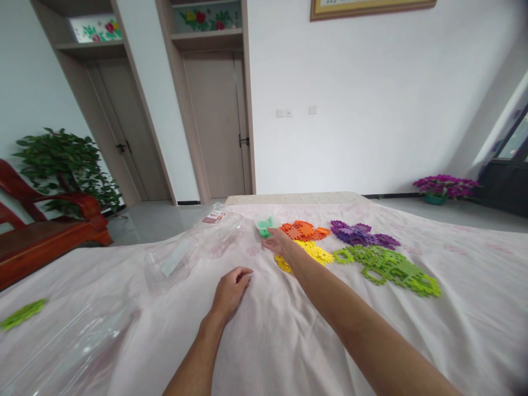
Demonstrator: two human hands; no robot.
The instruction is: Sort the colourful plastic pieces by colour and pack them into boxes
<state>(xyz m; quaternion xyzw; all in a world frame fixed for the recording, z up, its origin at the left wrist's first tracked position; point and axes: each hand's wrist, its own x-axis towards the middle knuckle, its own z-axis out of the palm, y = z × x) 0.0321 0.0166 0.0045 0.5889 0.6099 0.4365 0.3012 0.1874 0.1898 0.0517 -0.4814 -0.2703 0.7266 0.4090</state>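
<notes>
Left hand (231,289) is resting half-curled and empty on bed sheet (289,341), centre frame; right hand (277,242) is touching mint-green pieces (264,226) just above, beside orange pieces (303,231), grip unclear.

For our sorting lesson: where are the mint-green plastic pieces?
Head view, centre: mint-green plastic pieces at the right hand, just left of the orange plastic pieces.

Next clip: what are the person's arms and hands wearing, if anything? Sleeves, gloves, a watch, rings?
Nothing visible. The left hand and right hand are ungloved, and both forearms are bare down to the picture's edge: no sleeves, watch or bracelet. Rings would be too small to tell.
</notes>
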